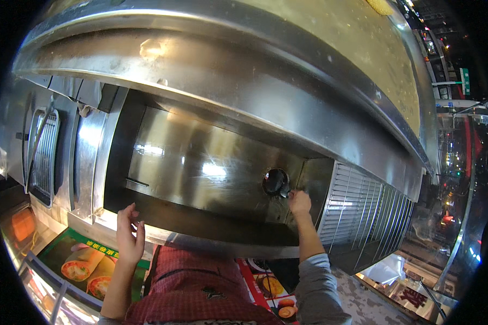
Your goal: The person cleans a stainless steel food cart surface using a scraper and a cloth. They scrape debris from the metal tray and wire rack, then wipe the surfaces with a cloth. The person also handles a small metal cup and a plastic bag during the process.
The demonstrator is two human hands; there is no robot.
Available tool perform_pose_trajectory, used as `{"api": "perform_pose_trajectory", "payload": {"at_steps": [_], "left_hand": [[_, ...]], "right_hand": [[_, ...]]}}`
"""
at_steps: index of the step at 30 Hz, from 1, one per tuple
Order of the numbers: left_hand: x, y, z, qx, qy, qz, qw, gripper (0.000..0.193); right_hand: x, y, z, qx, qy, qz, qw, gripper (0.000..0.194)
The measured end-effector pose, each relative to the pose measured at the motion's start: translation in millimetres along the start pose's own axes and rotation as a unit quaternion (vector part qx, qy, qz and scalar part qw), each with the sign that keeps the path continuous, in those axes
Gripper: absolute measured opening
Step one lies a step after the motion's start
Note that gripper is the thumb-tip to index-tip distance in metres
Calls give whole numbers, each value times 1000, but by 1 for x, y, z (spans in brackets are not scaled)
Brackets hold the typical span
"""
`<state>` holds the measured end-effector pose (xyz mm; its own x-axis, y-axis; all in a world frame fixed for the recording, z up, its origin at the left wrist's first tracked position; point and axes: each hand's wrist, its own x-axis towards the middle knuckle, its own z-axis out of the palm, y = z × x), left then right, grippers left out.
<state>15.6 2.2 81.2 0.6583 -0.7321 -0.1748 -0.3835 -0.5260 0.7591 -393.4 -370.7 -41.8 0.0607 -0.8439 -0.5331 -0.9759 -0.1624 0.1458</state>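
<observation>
Before me lies a deep rectangular stainless steel basin (195, 150), its bottom wet-looking and shiny. At its right end is a dark round opening or dish (275, 181) with a metal rim; which of the two I cannot tell. My right hand (299, 202) reaches into the basin and its fingers are closed on a small metal piece (285, 191) at the lower right edge of that round thing. My left hand (130, 233) hovers over the basin's near left edge, palm up, fingers partly curled, holding nothing.
Right of the basin is a wire rack (354, 207). At the left stands a metal tray with a wire grid (44, 154). A broad steel ledge (236, 93) runs along the far side. Below my left arm is a food-picture board (75, 260).
</observation>
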Motion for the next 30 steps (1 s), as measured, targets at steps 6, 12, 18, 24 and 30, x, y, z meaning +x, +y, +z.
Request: {"api": "perform_pose_trajectory", "payload": {"at_steps": [6, 12, 18, 24, 30], "left_hand": [[3, 3, -5, -20, 1, -17, 1000, 48], [1, 2, -5, -27, 2, -26, 999, 48], [4, 4, -4, -26, 8, -2, 1000, 49], [1, 4, -10, -11, 8, -10, 1000, 50], [2, 5, -6, -15, 5, -8, 1000, 51]], "right_hand": [[-20, 28, -12, -94, -56, 86, 990, 31], [-30, -4, 29, -35, -42, 15, 998, 24], [-2, 35, -7, -27, 29, 37, 999, 23], [30, -2, 5, -89, 18, 2, 996, 20], [39, 10, -33, -80, 27, -8, 996, 23]]}}
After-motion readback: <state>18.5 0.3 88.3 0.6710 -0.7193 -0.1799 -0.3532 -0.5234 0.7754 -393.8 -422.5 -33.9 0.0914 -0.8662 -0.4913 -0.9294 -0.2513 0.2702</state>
